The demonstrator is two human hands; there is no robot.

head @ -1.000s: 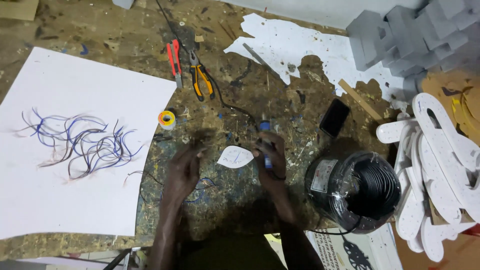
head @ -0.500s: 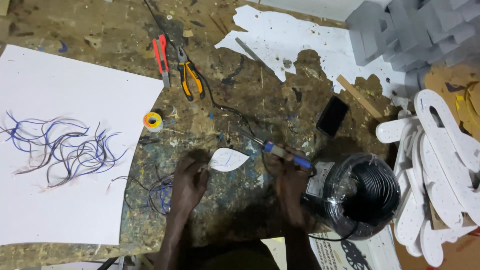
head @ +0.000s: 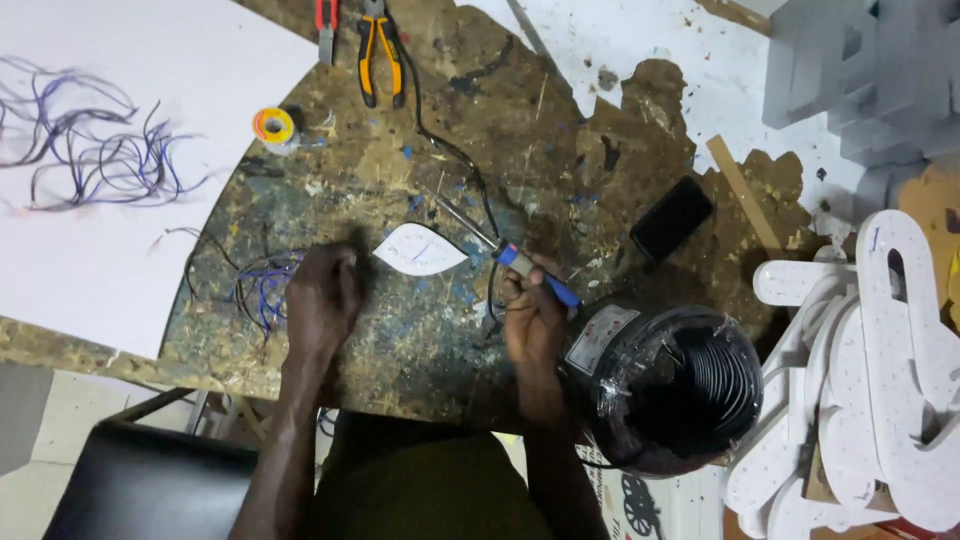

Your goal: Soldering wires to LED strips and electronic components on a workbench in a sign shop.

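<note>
Soldering iron (head: 520, 262) in right hand (head: 532, 322)

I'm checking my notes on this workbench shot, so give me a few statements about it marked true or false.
1. The right hand holds a blue-handled soldering iron. True.
2. The iron's tip points toward a small white leaf-shaped piece. True.
3. The left hand grips the orange pliers. False: the pliers lie untouched at the bench's far edge.
4. The black wire coil sits left of the left hand. False: it sits beside the right hand.
5. The dark phone lies on the bench. True.
</note>
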